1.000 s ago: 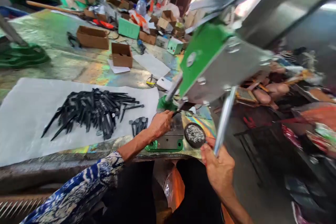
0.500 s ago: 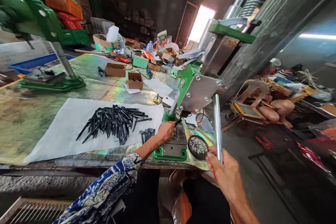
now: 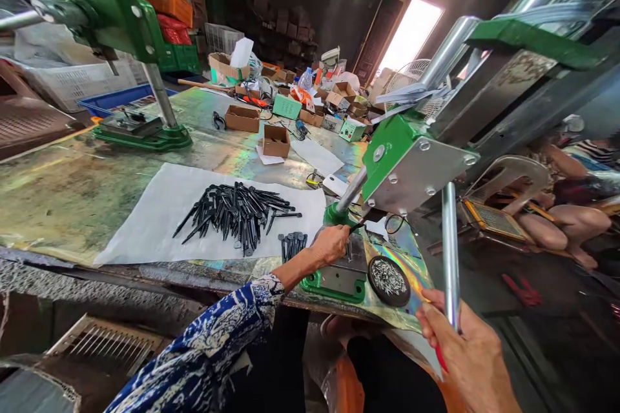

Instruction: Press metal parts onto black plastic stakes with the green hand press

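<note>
My left hand (image 3: 332,244) is closed on a thin black piece (image 3: 357,226) under the head of a green hand press (image 3: 390,158). The piece's other end is hidden by my fingers. Wrapped around the press's metal lever (image 3: 450,251) is my right hand (image 3: 467,345), with a bit of something red showing beneath it. Between the hands, a round dark dish (image 3: 389,281) holds small silvery pins. To the left, a pile of black pointed pieces (image 3: 237,213) lies on a white sheet (image 3: 140,226), and a smaller row of black pieces (image 3: 292,245) sits beside my left wrist.
A second green press (image 3: 145,135) stands at the left of the table. Small cardboard boxes (image 3: 242,119), a green device (image 3: 287,106) and clutter fill the table's far side. At right, another person (image 3: 576,226) sits near a chair (image 3: 504,187).
The view has swung left, so the press, table and hands appear farther right and tilted. My left hand stays on the black piece and my right hand on the lever.
</note>
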Motion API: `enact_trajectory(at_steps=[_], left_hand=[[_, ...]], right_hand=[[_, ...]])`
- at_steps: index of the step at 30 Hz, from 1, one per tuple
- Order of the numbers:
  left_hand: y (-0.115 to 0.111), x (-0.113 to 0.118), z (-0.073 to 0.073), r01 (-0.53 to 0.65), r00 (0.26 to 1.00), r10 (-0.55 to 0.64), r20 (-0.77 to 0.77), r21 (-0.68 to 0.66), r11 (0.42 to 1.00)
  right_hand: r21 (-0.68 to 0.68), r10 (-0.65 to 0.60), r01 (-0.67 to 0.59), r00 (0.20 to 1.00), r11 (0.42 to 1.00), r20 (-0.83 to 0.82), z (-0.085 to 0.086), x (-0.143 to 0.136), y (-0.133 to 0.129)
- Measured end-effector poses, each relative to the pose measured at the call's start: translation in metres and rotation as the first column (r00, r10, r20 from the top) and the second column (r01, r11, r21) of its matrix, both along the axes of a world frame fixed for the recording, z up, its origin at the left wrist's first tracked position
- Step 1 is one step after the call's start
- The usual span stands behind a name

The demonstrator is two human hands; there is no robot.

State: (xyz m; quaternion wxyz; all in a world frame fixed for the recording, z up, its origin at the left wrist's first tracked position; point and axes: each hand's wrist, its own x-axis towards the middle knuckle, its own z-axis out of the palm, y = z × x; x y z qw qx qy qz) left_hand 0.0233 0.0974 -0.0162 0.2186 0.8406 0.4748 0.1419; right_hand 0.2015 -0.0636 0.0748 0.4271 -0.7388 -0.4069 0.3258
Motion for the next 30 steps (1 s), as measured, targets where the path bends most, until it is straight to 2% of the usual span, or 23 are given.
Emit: enact_trajectory(at_steps=[4, 8, 10, 13, 17, 20, 24, 30], left_hand=[[0.0, 0.003, 0.003, -0.011, 1.0, 0.011, -0.018, -0.005, 1.0], [-0.001, 0.001, 0.014, -0.046, 0.999, 0.045, -0.014, -0.054, 0.997], [-0.005, -0.008, 0.02, -0.081, 0.997, 0.082, 0.015, -0.067, 0.995], [-0.016, -0.037, 0.022, -0.216, 0.972, 0.223, 0.067, -0.093, 0.972], [-0.033, -0.088, 0.008, -0.434, 0.89, 0.452, 0.064, -0.193, 0.88], [-0.044, -0.113, -0.011, -0.523, 0.845, 0.534, -0.03, -0.255, 0.813], [-0.052, -0.116, -0.028, -0.531, 0.839, 0.54, -0.072, -0.326, 0.782], [-0.052, -0.1, -0.032, -0.483, 0.869, 0.489, -0.077, -0.344, 0.805]], right_hand=[[0.009, 0.001, -0.001, 1.0, 1.0, -0.002, -0.004, -0.001, 0.003], [0.005, -0.005, 0.005, 1.0, 1.0, -0.009, -0.008, -0.001, 0.008], [-0.004, -0.013, 0.013, 1.0, 1.0, -0.014, -0.007, -0.002, 0.008], [0.0, -0.022, 0.022, 0.999, 1.0, -0.031, -0.003, -0.005, 0.007], [0.007, -0.031, 0.031, 0.999, 0.999, -0.033, 0.003, -0.011, 0.006], [0.007, -0.062, 0.063, 0.997, 0.998, -0.047, 0.002, -0.012, 0.007], [0.026, -0.015, 0.017, 0.997, 1.0, -0.072, -0.006, -0.005, 0.005], [-0.004, 0.001, -0.001, 0.999, 1.0, -0.041, -0.007, -0.001, 0.004]])
